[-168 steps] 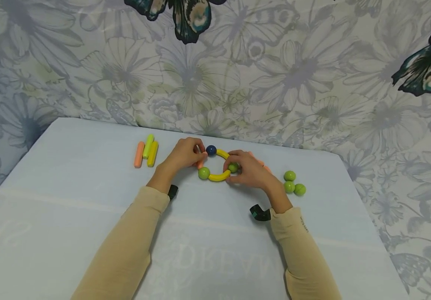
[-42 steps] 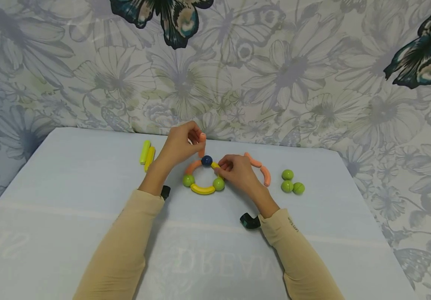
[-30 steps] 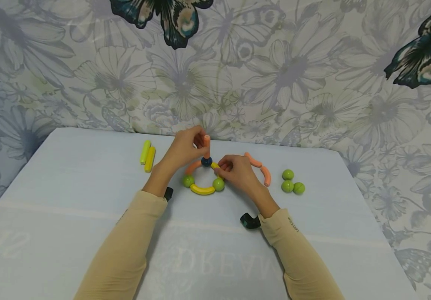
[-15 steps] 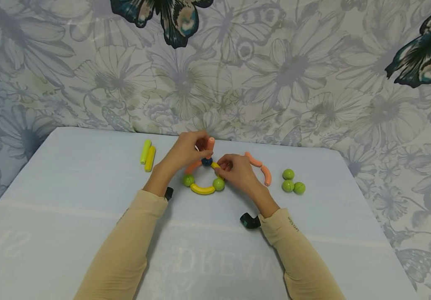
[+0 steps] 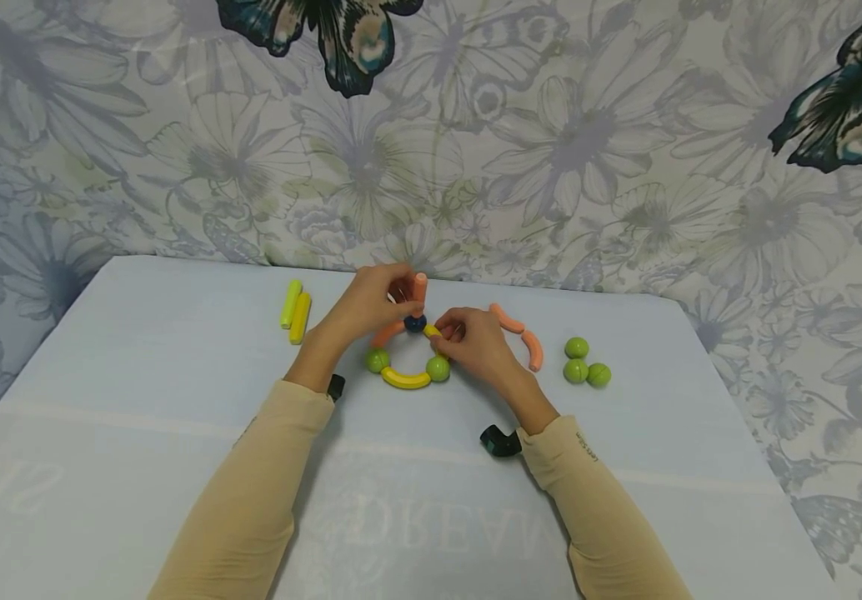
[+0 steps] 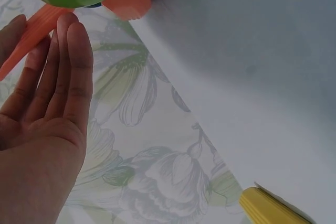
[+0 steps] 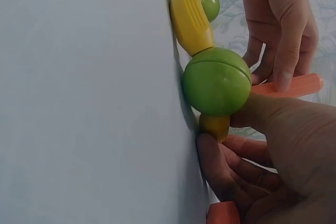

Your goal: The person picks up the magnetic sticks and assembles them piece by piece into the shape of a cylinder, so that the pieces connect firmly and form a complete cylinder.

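In the head view my left hand (image 5: 371, 298) pinches a straight orange stick (image 5: 420, 287), which stands nearly upright on a dark blue ball (image 5: 415, 323). The ball is the far point of a ring of toy construction pieces. My right hand (image 5: 476, 340) holds the ring's right curved yellow piece (image 7: 214, 125), mostly hidden by its fingers in the head view. A curved orange piece (image 5: 388, 335) forms the left side, between the blue ball and a green ball (image 5: 378, 360). A curved yellow piece (image 5: 405, 380) joins that ball to another green ball (image 5: 438, 368) in front.
On the white table (image 5: 401, 517), a lime stick (image 5: 291, 304) and a yellow stick (image 5: 299, 318) lie left of the ring. Two curved orange pieces (image 5: 507, 319) lie just beyond the right hand. Further right sit three green balls (image 5: 576, 371). A patterned wall rises behind.
The orange stick, earlier lying beside the yellow sticks, came over in my left hand onto the blue ball. My right hand shifted from a green ball to the curved yellow piece. Lately both barely move.
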Available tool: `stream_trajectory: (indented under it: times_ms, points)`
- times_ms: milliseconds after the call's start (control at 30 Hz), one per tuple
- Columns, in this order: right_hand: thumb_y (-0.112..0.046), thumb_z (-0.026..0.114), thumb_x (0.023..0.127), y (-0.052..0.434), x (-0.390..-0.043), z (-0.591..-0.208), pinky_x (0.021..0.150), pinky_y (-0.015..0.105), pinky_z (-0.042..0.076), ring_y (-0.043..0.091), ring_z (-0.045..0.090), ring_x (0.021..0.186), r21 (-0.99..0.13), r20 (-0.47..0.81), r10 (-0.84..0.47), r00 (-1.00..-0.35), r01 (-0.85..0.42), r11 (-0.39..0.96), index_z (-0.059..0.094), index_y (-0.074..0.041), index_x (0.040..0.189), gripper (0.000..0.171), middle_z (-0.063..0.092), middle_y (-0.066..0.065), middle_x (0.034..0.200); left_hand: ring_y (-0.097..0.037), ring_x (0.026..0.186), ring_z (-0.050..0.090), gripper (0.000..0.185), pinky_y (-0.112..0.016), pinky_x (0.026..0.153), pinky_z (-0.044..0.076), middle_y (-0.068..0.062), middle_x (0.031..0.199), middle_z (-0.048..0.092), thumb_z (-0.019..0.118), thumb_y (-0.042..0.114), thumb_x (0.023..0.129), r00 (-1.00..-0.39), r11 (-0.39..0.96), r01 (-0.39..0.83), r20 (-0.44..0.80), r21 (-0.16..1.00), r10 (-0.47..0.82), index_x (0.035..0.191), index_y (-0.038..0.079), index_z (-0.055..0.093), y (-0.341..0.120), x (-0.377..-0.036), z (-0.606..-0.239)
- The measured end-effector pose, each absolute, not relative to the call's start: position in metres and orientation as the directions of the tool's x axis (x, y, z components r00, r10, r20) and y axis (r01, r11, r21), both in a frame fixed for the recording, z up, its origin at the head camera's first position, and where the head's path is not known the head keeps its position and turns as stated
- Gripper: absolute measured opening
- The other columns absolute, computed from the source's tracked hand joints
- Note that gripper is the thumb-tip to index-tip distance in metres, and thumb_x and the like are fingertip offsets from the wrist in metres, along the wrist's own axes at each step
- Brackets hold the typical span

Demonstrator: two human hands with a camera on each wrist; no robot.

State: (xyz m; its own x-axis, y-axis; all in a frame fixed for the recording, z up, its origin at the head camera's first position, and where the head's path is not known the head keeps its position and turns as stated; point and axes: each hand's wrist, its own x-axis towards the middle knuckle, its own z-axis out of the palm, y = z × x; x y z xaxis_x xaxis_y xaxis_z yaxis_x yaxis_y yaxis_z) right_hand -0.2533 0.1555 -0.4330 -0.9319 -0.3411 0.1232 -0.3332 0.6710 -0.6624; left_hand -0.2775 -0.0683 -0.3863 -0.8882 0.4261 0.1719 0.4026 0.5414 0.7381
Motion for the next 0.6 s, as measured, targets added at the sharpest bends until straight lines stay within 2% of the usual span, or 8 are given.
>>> stream_trajectory:
  times_ms: [200, 300, 467, 600]
  points:
    - [-0.019, 0.081, 0.093, 0.155, -0.253, -0.433, 0.070, 0.026, 0.053, 0.014, 0.066, 0.076, -0.656, 0.124, -0.332, -0.935, -0.328, 0.679, 0.077, -0.006, 0.106, 0.019, 0.073, 0.003, 0.088, -0.024, 0.094, 0.070, 0.017, -0.040, 0.082, 0.054, -0.007, 0.100, 0.073, 0.080, 0.014, 0.095, -0.883, 0.559, 0.402, 0.145, 0.725, 0.446, 0.108, 0.008, 0.070, -0.075, -0.280, -0.383]
    - [-0.019, 0.081, 0.093, 0.156, -0.253, -0.432, 0.070, 0.027, 0.053, 0.014, 0.065, 0.076, -0.658, 0.125, -0.327, -0.937, -0.325, 0.679, 0.077, -0.007, 0.106, 0.018, 0.073, 0.003, 0.088, -0.026, 0.097, 0.068, 0.016, -0.040, 0.085, 0.053, -0.009, 0.102, 0.072, 0.078, 0.010, 0.096, -0.903, 0.590, 0.378, 0.143, 0.713, 0.406, 0.110, 0.005, 0.071, -0.088, -0.282, -0.379]
    - [-0.019, 0.081, 0.093, 0.155, -0.252, -0.432, 0.070, 0.027, 0.053, 0.015, 0.065, 0.076, -0.655, 0.121, -0.328, -0.937, -0.323, 0.683, 0.077, -0.006, 0.107, 0.019, 0.073, 0.003, 0.089, -0.031, 0.095, 0.064, 0.014, -0.043, 0.083, 0.052, -0.016, 0.103, 0.071, 0.074, 0.010, 0.098, -0.968, 0.677, 0.246, 0.137, 0.693, 0.211, 0.107, 0.001, 0.070, -0.127, -0.285, -0.374]
    - [-0.019, 0.081, 0.094, 0.154, -0.252, -0.433, 0.069, 0.027, 0.053, 0.014, 0.065, 0.076, -0.654, 0.110, -0.326, -0.939, -0.316, 0.688, 0.077, -0.007, 0.108, 0.019, 0.073, 0.003, 0.089, -0.035, 0.095, 0.062, 0.014, -0.045, 0.083, 0.051, -0.021, 0.105, 0.070, 0.072, 0.013, 0.099, -0.994, 0.724, 0.100, 0.095, 0.682, 0.047, 0.105, 0.000, 0.068, -0.161, -0.283, -0.376]
